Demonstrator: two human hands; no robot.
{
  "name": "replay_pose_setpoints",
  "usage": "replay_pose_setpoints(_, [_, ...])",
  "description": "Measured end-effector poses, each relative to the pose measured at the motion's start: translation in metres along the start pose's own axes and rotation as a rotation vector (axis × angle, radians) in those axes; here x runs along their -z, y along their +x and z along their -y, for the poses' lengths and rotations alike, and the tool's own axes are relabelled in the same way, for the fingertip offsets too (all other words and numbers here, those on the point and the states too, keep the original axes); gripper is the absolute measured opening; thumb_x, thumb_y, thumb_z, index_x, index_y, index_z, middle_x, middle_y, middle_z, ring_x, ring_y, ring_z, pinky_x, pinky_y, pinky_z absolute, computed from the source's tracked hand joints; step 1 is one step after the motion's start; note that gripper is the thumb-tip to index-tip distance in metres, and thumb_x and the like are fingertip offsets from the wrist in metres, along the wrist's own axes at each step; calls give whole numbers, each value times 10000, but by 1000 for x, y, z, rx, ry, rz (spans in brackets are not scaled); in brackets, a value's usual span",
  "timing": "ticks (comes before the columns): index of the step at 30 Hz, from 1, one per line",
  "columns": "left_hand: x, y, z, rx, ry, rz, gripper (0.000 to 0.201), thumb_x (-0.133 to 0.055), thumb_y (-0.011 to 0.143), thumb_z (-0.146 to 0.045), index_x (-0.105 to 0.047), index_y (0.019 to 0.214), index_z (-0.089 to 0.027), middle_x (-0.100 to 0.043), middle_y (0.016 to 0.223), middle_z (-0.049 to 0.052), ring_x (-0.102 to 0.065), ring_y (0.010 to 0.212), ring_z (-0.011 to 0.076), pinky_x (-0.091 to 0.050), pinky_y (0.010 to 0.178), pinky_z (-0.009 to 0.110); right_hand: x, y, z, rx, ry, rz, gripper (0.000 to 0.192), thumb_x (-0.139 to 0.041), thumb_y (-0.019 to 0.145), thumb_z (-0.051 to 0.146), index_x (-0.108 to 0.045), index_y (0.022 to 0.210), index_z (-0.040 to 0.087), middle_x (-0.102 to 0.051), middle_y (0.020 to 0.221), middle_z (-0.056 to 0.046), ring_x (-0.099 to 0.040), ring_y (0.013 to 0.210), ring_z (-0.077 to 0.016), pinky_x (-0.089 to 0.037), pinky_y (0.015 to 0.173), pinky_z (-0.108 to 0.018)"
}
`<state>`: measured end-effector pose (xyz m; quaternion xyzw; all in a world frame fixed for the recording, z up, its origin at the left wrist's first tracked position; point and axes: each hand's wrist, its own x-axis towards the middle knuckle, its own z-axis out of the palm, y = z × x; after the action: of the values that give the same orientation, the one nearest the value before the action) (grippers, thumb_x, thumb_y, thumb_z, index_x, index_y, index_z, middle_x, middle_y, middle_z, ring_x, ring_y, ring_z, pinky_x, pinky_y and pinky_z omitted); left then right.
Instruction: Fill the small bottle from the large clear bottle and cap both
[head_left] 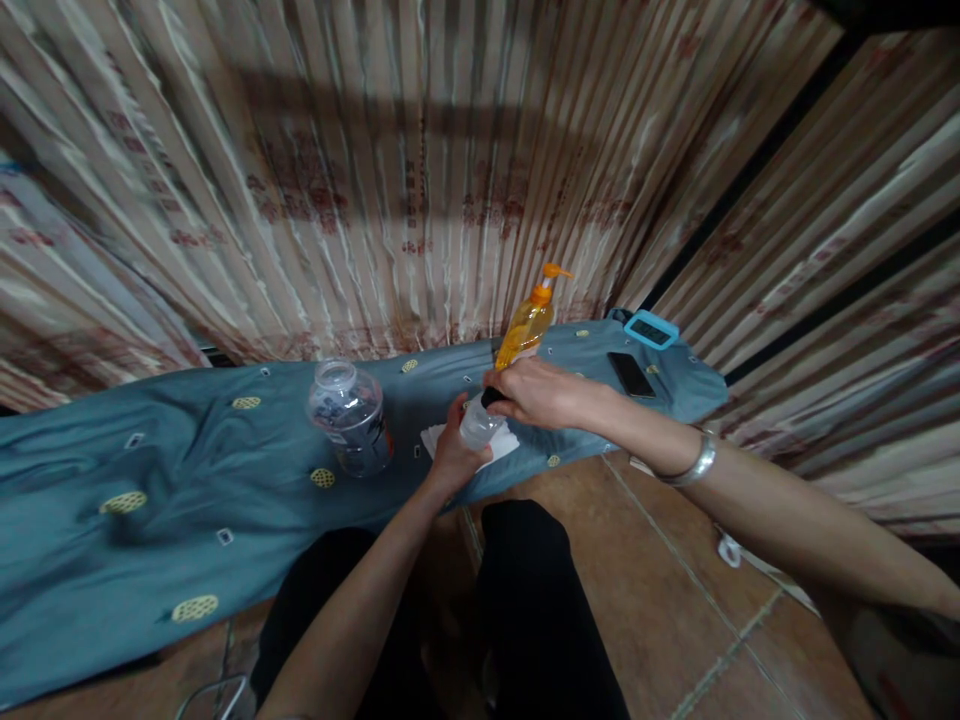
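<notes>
Left hand (pixel 452 455) grips small bottle (pixel 478 425); right hand (pixel 536 393) clenches its black cap (pixel 493 396)

Left hand (pixel 452 452) curled in a grip directly below right hand (pixel 541 392); right fingers closed, both forearms extended

Teal cloth w/ little yellow patches (pixel 187 470) covers the whole tabletop. Big clear plastic jar (pixel 349 416) stands upright around the middle, no lid on it. Orange pump bottle (pixel 529 322) is at the back edge, tilted a bit. Over at the right end there's a black phone (pixel 631 374) lying flat, and a light blue gadget w/ a dark screen (pixel 651 329) right in the far right corner. Striped curtain (pixel 420 170) hangs behind everything.
</notes>
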<state>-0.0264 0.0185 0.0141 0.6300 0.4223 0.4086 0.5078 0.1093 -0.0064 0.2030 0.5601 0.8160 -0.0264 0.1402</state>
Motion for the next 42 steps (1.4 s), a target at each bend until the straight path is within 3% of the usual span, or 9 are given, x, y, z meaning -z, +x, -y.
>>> replay_pose_setpoints(11, [-3, 1, 8, -11, -5, -33, 891, -730, 570, -148, -420, 1400, -240, -688, 1089, 15, -668, 893, 194, -536, 862, 349, -4, 10, 6, -56, 3, -16, 350, -619, 975, 445, -643, 1159, 148, -672, 1131, -72, -665, 1006, -182, -567, 894, -404])
replay_pose_setpoints(17, [-4, 3, 14, -32, -18, -71, 897, -733, 560, -152, -422, 1399, -224, -679, 1046, 10, -654, 860, 195, -537, 850, 367, -6, 14, 12, -95, 98, -59, 355, -623, 972, 445, -641, 1167, 148, -666, 1157, -79, -659, 1035, -191, -559, 915, -418])
replay_pose_setpoints(21, [-4, 4, 13, -38, -19, -58, 897, -727, 561, -161, -419, 1401, -229, -690, 1062, 19, -672, 902, 213, -537, 872, 379, -14, 11, 3, -130, 222, -102, 364, -619, 972, 458, -638, 1174, 155, -664, 1159, -75, -656, 1037, -192, -559, 915, -423])
replay_pose_setpoints(24, [-3, 4, 11, -79, -51, -77, 870, -719, 552, -153, -443, 1375, -209, -683, 1182, 65, -675, 1014, 243, -528, 928, 392, -40, 5, -9, -181, 361, -146, 416, -594, 985, 477, -599, 1268, 172, -657, 1171, -72, -662, 997, -181, -574, 872, -402])
replay_pose_setpoints(27, [-2, 4, 11, -103, -63, -106, 860, -722, 535, -151, -471, 1356, -204, -661, 1265, 87, -650, 1133, 269, -509, 983, 391, -84, 2, -15, -296, 454, -152, 416, -611, 980, 447, -584, 1295, 177, -646, 1202, -76, -661, 991, -178, -583, 850, -388])
replay_pose_setpoints(32, [-3, 5, 16, -95, -97, -129, 888, -750, 537, -162, -462, 1374, -240, -650, 1300, 75, -641, 1162, 270, -494, 1029, 410, -152, 20, 2, -507, 476, -151, 432, -633, 965, 431, -579, 1317, 186, -603, 1317, -96, -628, 1132, -223, -555, 945, -452])
replay_pose_setpoints(38, [-4, 6, 20, -98, -143, -150, 871, -749, 538, -208, -460, 1360, -209, -654, 1258, 78, -652, 1105, 259, -500, 1011, 410, -174, 47, 17, -546, 606, -101, 421, -654, 952, 431, -592, 1294, 193, -614, 1290, -86, -631, 1128, -222, -554, 939, -438])
replay_pose_setpoints(42, [-2, 8, 21, -108, -142, -165, 832, -734, 562, -202, -458, 1346, -201, -657, 1243, 83, -652, 1109, 260, -501, 1007, 417, -185, 39, 13, -511, 803, -162, 401, -650, 954, 434, -605, 1266, 187, -630, 1249, -78, -645, 1079, -207, -565, 904, -414])
